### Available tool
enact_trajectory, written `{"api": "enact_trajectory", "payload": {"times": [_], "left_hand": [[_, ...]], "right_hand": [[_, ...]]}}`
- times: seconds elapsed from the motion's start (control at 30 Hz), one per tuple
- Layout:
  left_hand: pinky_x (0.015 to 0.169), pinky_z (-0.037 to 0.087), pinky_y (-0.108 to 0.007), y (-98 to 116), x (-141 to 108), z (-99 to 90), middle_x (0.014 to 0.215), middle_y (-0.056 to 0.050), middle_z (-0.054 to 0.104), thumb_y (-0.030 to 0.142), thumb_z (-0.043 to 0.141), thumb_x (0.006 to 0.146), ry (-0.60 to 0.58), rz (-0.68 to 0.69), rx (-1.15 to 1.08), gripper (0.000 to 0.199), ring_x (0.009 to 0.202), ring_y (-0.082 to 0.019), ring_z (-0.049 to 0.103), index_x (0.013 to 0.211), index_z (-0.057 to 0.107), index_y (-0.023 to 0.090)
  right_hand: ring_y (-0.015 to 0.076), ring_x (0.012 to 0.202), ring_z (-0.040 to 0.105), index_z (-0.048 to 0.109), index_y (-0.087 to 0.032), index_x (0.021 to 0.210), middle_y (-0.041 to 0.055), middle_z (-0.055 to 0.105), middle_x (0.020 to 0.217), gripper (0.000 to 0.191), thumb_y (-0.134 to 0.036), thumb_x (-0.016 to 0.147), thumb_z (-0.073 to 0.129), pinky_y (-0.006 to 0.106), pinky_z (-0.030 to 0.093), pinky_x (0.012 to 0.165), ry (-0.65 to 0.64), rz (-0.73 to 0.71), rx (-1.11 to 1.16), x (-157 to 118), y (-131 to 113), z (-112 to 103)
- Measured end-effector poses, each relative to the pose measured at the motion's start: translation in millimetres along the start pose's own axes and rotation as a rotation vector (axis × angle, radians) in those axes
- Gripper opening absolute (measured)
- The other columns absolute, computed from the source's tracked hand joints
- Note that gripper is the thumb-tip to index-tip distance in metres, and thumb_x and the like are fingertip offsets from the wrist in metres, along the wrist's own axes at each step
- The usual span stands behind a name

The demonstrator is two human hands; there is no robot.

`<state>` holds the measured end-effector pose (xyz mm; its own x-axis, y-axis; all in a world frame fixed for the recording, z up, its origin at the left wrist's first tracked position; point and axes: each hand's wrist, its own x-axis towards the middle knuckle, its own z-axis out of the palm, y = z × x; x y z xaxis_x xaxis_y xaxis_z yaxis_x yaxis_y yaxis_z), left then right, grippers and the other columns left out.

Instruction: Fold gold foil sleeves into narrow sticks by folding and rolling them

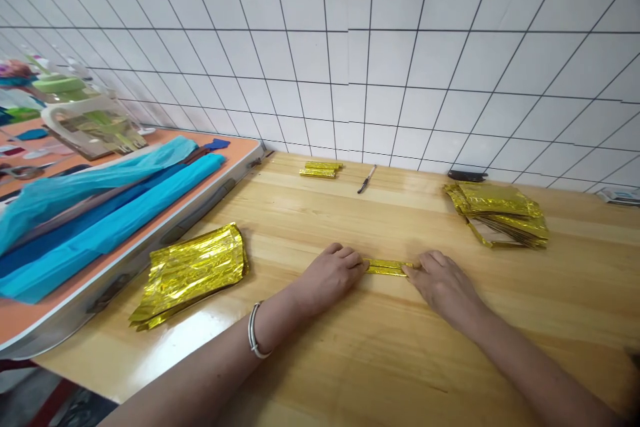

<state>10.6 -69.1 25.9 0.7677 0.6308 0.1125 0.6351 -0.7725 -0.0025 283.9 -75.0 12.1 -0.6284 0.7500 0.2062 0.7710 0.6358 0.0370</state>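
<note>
A narrow folded strip of gold foil paper [385, 267] lies on the wooden table between my hands. My left hand [337, 273] has its curled fingers closed on the strip's left end. At the other end, my right hand [443, 280] pinches the strip between thumb and fingers. A crease line runs along its length. To the left lies a stack of crinkled gold foil sheets [197, 270]. Another gold foil stack [500, 210], fanned at its edges, rests at the right. Near the wall are a few folded gold strips [320, 170].
A pen [367, 179] lies near the tiled wall [400, 60]. Behind the right stack sits a black object [467, 175]. On the left, an orange-topped table [240, 159] holds blue tissue paper [165, 197], scissors [25, 171] and a green-lidded cup [63, 87].
</note>
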Motion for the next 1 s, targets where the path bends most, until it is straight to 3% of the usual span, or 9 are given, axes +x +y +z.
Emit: {"api": "enact_trajectory", "payload": {"times": [0.13, 0.23, 0.47, 0.57, 0.8, 1.0], "left_hand": [[0.071, 0.034, -0.035, 5, 12, -3.4, 0.084, -0.01, 0.057, 0.015, 0.037, 0.09, -0.038, 0.131, 0.166, 0.021, 0.082, -0.022, 0.048, 0.094, 0.057, 0.011], [0.064, 0.034, -0.034, 8, 16, 1.5, 0.078, -0.011, 0.055, 0.013, 0.036, 0.089, -0.045, 0.158, 0.228, 0.021, 0.076, -0.022, 0.047, 0.086, 0.056, 0.01], [0.069, 0.04, -0.031, -2, 8, 12.0, 0.081, -0.006, 0.056, 0.015, 0.045, 0.086, 0.02, 0.01, 0.039, 0.018, 0.079, -0.02, 0.049, 0.101, 0.055, 0.017], [0.069, 0.041, -0.028, -5, 7, 15.7, 0.082, -0.005, 0.056, 0.012, 0.046, 0.082, 0.055, -0.068, -0.032, 0.023, 0.08, -0.018, 0.049, 0.102, 0.056, 0.019], [0.069, 0.042, -0.027, -7, 3, 20.6, 0.084, -0.005, 0.058, 0.017, 0.044, 0.084, 0.107, -0.101, -0.083, 0.024, 0.082, -0.017, 0.051, 0.104, 0.058, 0.021], [0.073, 0.043, -0.026, -12, 2, 23.4, 0.087, -0.004, 0.06, 0.024, 0.041, 0.09, 0.151, -0.126, -0.207, 0.022, 0.084, -0.016, 0.054, 0.1, 0.06, 0.022]], "right_hand": [[0.0206, 0.09, 0.045, 0.062, -0.02, 0.097, 0.006, 0.057, 0.091, 0.016, -0.016, 0.087, 0.049, 0.032, 0.034, 0.073, -0.048, -0.077, -0.045, 6, -5, -8], [0.0199, 0.086, 0.045, 0.062, -0.017, 0.093, 0.006, 0.058, 0.084, 0.014, -0.016, 0.087, 0.049, 0.032, 0.033, 0.071, -0.064, -0.121, -0.073, 10, -8, -12], [0.0214, 0.081, 0.045, 0.064, -0.015, 0.076, 0.0076, 0.058, 0.074, 0.021, -0.031, 0.085, 0.054, 0.033, 0.031, 0.068, 0.008, -0.133, -0.108, 22, -15, -13], [0.0214, 0.079, 0.045, 0.062, -0.015, 0.073, 0.0076, 0.057, 0.071, 0.022, -0.027, 0.087, 0.05, 0.034, 0.03, 0.067, 0.045, -0.132, -0.144, 27, -17, -6], [0.0206, 0.079, 0.043, 0.059, -0.016, 0.076, 0.007, 0.056, 0.076, 0.015, -0.011, 0.085, 0.047, 0.034, 0.032, 0.07, 0.062, -0.123, -0.13, 16, -9, 11], [0.0207, 0.082, 0.045, 0.06, -0.016, 0.083, 0.0077, 0.056, 0.079, 0.018, -0.01, 0.087, 0.043, 0.033, 0.035, 0.074, 0.069, -0.053, -0.046, 9, -5, 13]]}}
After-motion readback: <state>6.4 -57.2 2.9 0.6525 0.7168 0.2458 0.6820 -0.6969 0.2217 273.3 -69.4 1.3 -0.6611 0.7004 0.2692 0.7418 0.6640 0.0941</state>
